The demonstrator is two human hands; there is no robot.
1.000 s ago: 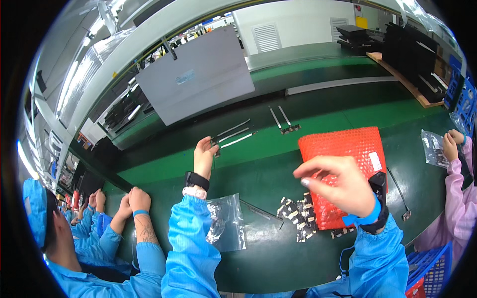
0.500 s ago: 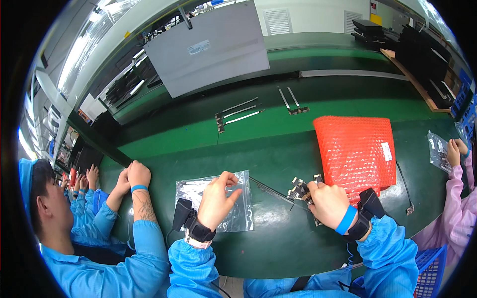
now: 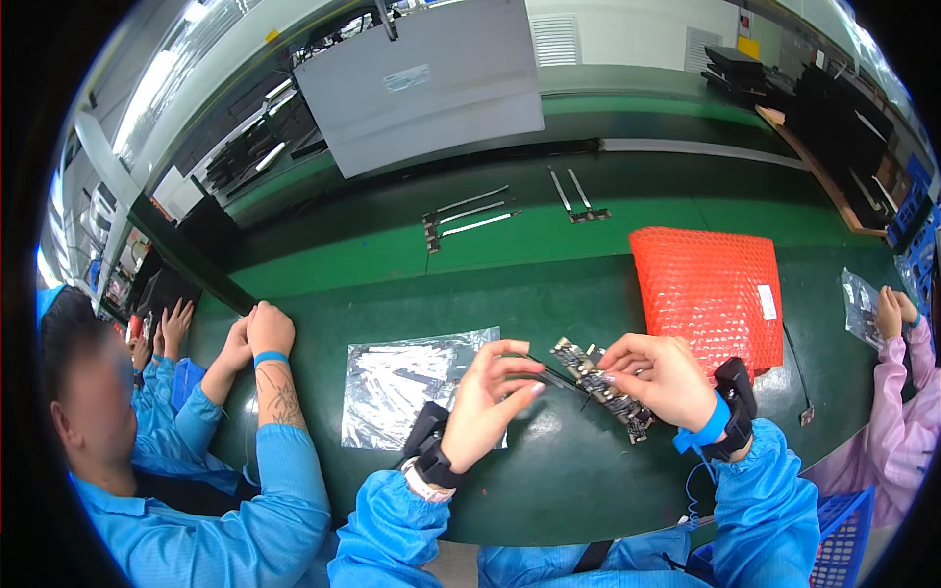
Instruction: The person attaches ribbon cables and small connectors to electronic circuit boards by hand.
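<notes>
My right hand [image 3: 667, 380] grips a bundle of small dark circuit boards [image 3: 619, 404] above the green table. Thumb and fingers close on the bundle's upper right side. Thin dark strips [image 3: 557, 378] extend from its left side toward my left hand [image 3: 495, 390]. That hand has its fingers apart, with nothing seen between them; whether a fingertip touches the strips I cannot tell. Beside and partly behind it lies a clear plastic bag [image 3: 392, 392] of flat white and dark strips. A red bubble-wrap pouch [image 3: 708, 294] rests just beyond my right hand.
Farther back lie circuit boards with long strips, one group [image 3: 431, 233] left and another [image 3: 590, 216] right. A thin cable [image 3: 799, 372] lies right of the pouch. At left a co-worker's arms [image 3: 279, 392] rest on the table; another person's hands [image 3: 894, 312] hold a bag at right.
My left hand has moved right, off the clear bag and closer to the boards. The boards have turned and risen in my right hand, showing more of their length.
</notes>
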